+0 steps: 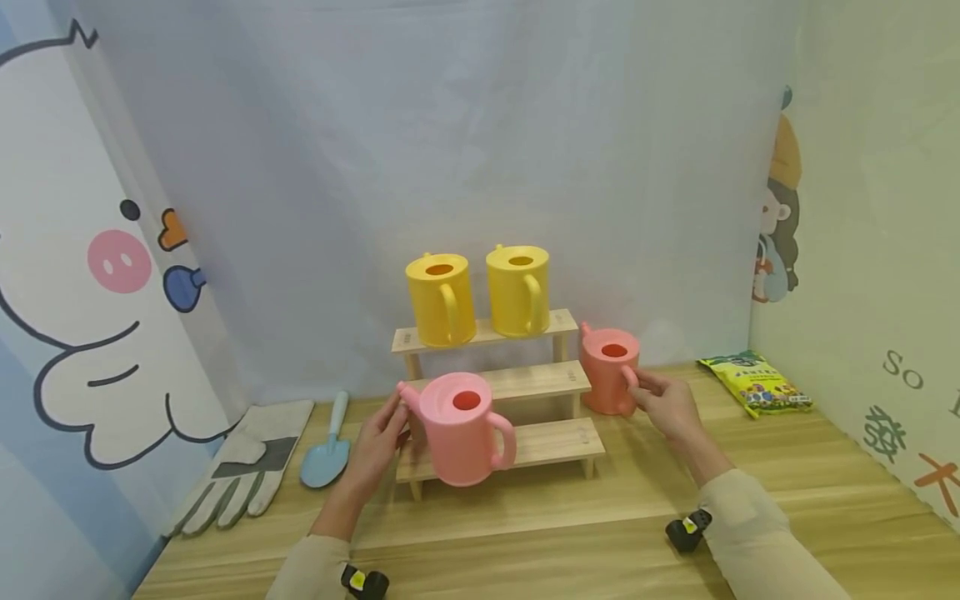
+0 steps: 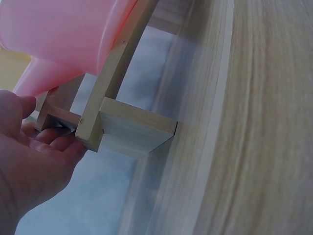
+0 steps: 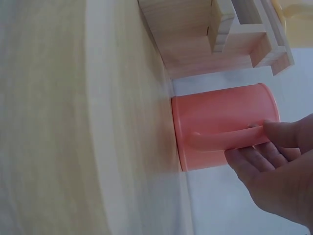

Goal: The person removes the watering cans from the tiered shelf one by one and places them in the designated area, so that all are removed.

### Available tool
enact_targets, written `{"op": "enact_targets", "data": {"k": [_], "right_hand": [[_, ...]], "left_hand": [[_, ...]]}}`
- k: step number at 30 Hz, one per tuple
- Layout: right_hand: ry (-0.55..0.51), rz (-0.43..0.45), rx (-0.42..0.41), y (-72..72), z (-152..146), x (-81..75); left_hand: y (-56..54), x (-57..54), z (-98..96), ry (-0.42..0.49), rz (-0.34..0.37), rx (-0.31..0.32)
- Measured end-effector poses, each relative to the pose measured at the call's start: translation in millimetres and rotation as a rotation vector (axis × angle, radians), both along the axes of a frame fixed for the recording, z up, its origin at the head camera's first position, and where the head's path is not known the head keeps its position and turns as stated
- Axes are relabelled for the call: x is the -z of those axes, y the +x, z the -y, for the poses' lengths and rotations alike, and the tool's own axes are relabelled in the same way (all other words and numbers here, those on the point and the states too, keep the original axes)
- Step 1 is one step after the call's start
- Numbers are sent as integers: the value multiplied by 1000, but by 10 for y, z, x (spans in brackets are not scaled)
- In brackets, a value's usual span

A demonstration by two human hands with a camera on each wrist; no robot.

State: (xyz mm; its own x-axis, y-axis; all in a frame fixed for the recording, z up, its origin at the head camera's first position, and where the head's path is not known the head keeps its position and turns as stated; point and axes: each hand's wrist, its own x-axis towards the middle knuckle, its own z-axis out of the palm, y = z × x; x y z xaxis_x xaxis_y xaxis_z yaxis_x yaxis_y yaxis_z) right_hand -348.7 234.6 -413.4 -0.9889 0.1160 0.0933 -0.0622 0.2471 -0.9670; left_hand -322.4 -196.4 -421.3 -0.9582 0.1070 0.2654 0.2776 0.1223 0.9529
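A light pink watering can (image 1: 457,442) is at the left of the lowest step of a wooden stand (image 1: 555,442), its spout pointing left. My left hand (image 1: 378,437) holds it at the spout tip; the hand hides part of the contact in the left wrist view. Right of the stand, a coral-red watering can (image 3: 220,110) stands upright on the table. My right hand (image 1: 667,404) pinches its handle (image 3: 220,141) between thumb and fingers. Two yellow watering cans (image 1: 442,304) stand side by side on the top step, handles facing me.
At the left, a grey-and-white work glove (image 1: 243,475) lies on the wooden table (image 1: 525,542) next to a light blue hand shovel (image 1: 326,462). A yellow-green packet (image 1: 757,385) lies at the back right. Printed curtains (image 1: 480,125) hang behind and at both sides.
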Motion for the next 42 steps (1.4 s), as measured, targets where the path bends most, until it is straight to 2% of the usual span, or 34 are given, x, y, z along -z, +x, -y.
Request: {"op": "enact_targets", "data": {"k": [11,16,27,35,39,42], "right_hand": [[88,-89,-3,1,96,25],[106,-97,-16,6,114,29],[150,-107,-9,-4,118,26],[268,-117,60,61,69,-131],[274,-205,141,97,36,-240],[233,-287,164,119,79,-315]], "left_hand": [[-9,12,6,-9,4,-7],[-6,11,4,-14,4,-18],[10,-6,1,-2,23,1],[0,2,5,5,15,0],[-3,8,2,0,21,-9],[-12,21,2,-5,21,-25]]}}
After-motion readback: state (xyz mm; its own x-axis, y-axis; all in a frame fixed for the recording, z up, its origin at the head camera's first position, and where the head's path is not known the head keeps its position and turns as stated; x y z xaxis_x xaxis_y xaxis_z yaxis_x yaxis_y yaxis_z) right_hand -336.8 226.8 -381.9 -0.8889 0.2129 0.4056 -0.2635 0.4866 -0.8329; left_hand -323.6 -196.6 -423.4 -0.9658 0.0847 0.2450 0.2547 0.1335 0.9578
